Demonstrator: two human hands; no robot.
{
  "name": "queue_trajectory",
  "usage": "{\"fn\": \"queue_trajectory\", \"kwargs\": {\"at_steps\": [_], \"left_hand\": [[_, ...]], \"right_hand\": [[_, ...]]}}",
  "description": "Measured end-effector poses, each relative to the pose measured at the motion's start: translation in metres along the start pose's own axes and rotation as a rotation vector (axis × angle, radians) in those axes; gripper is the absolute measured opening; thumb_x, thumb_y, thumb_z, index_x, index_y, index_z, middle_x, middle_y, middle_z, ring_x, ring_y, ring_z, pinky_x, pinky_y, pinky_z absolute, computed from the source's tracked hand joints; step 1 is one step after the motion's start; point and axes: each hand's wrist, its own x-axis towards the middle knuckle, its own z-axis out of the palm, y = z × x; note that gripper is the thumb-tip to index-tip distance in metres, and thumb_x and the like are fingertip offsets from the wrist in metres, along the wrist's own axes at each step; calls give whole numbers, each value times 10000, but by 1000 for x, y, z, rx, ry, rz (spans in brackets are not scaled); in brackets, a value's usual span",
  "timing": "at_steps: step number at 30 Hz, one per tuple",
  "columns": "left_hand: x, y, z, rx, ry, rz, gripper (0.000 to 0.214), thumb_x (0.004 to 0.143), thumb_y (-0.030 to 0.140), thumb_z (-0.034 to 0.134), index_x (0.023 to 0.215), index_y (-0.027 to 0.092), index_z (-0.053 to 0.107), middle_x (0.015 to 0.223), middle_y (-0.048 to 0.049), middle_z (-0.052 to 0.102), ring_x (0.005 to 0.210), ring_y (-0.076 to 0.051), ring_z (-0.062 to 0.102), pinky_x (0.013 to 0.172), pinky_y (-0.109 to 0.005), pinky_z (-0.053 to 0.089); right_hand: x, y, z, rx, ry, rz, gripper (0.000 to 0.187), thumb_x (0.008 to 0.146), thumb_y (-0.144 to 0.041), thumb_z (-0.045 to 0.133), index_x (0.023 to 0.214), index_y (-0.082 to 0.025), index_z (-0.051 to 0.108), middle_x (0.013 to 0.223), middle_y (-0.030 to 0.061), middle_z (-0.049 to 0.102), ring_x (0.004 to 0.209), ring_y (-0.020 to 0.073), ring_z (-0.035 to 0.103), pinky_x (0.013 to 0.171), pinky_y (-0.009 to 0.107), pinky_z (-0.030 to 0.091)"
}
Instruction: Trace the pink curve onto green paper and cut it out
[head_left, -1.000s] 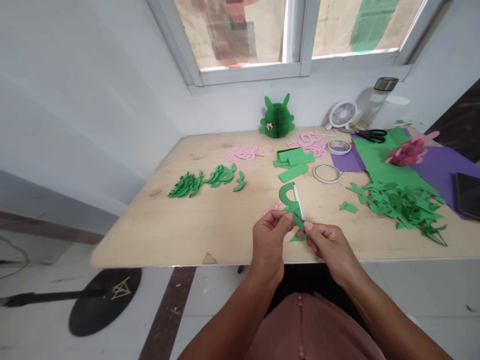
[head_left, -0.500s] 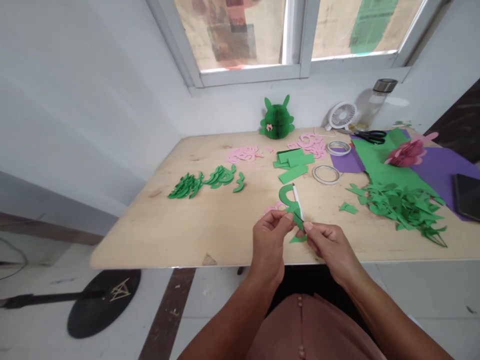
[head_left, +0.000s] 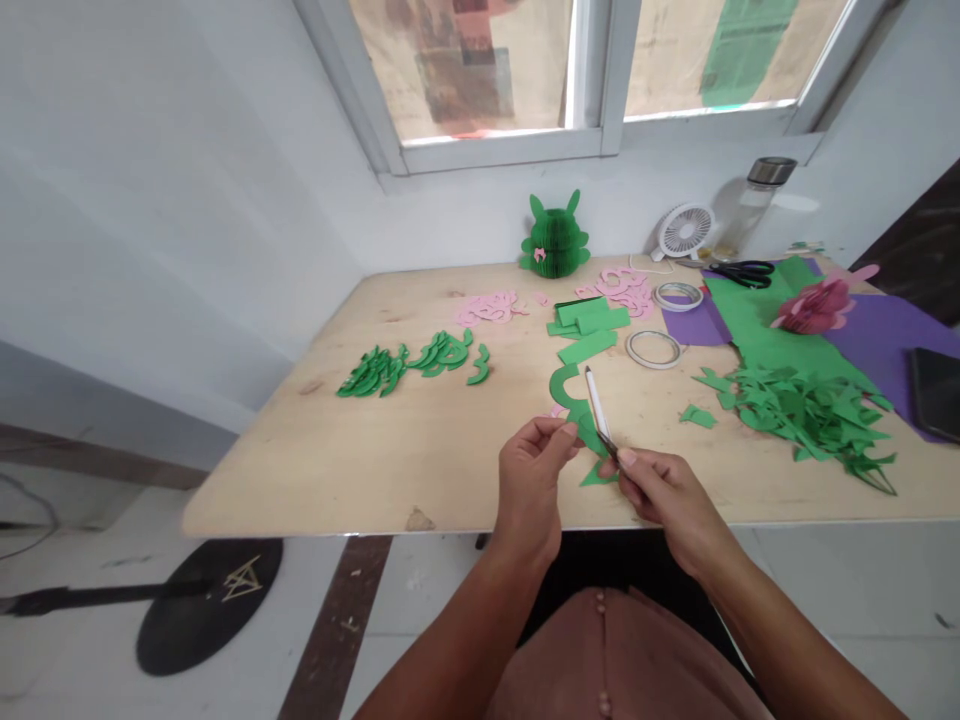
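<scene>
My left hand [head_left: 530,474] pinches a curved green paper cut-out [head_left: 568,396] above the near edge of the wooden table [head_left: 420,440]. My right hand [head_left: 660,485] is closed on a small pair of scissors [head_left: 599,412] with white blades, and the blades meet the green paper. A small green scrap [head_left: 598,476] lies under the hands. A pink paper piece [head_left: 556,411] shows just behind the cut-out.
Green curved pieces [head_left: 409,364] lie in a row at left. Pink cut-outs [head_left: 491,306], folded green strips [head_left: 589,325], two tape rolls [head_left: 653,348], a green scrap pile [head_left: 806,410], black scissors [head_left: 742,270], a fan [head_left: 684,231], a bottle [head_left: 756,200], a green paper figure [head_left: 555,237] and a phone [head_left: 937,390] lie behind.
The green cut-out has turned a little to the left in my left hand. My right hand with the scissors has shifted slightly lower and to the right.
</scene>
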Motion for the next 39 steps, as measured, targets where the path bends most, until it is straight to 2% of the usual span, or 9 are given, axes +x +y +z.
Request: {"fn": "queue_trajectory", "kwargs": {"at_steps": [4, 7, 11, 16, 25, 33, 39], "left_hand": [[-1, -2, -1, -13, -32, 15, 154, 646, 251, 735, 645, 153, 617, 660, 26, 587, 673, -97, 547, 741, -251, 435], [-5, -5, 0, -32, -80, 6, 151, 652, 242, 738, 640, 152, 617, 687, 19, 610, 692, -103, 560, 763, -262, 443], [-7, -7, -1, -33, -127, -24, 151, 642, 233, 752, 638, 149, 627, 678, 14, 625, 698, -106, 565, 784, -265, 444], [-4, -6, -3, 7, -124, -45, 138, 640, 254, 742, 679, 153, 657, 696, 8, 642, 683, -107, 570, 737, -251, 444], [3, -9, -3, 89, -121, -39, 181, 650, 262, 726, 584, 152, 598, 602, 13, 580, 653, -115, 544, 736, -271, 432], [1, -11, -3, 77, -113, -36, 201, 647, 285, 738, 591, 147, 602, 620, 5, 586, 647, -111, 532, 715, -257, 434], [-1, -8, -6, 52, -177, -42, 216, 654, 298, 753, 606, 149, 604, 640, 2, 594, 668, -119, 543, 746, -270, 448]], "right_hand": [[0, -2, -3, 52, 92, -21, 434, 743, -555, 653, 769, -122, 677, 494, -79, 274, 456, 58, 173, 428, 233, 85], [3, -8, 4, 118, 151, -62, 389, 688, -493, 723, 845, -137, 694, 506, -85, 275, 464, 56, 161, 429, 226, 89], [9, -16, 15, 169, 191, -80, 330, 610, -439, 774, 719, -146, 668, 506, -79, 329, 455, 52, 175, 417, 222, 113], [10, -18, 17, 140, 170, -81, 285, 611, -408, 766, 656, -156, 642, 502, -78, 356, 447, 49, 189, 410, 220, 135], [12, -16, 13, 60, 110, -77, 283, 608, -406, 764, 669, -147, 669, 525, -62, 407, 466, 52, 230, 412, 212, 170], [10, -14, 13, 69, 119, -87, 334, 607, -445, 769, 683, -139, 655, 530, -64, 399, 460, 44, 223, 392, 203, 153], [9, -13, 12, 174, 47, -2, 302, 668, -421, 738, 714, -148, 618, 480, -96, 310, 419, 37, 171, 391, 212, 93]]}}
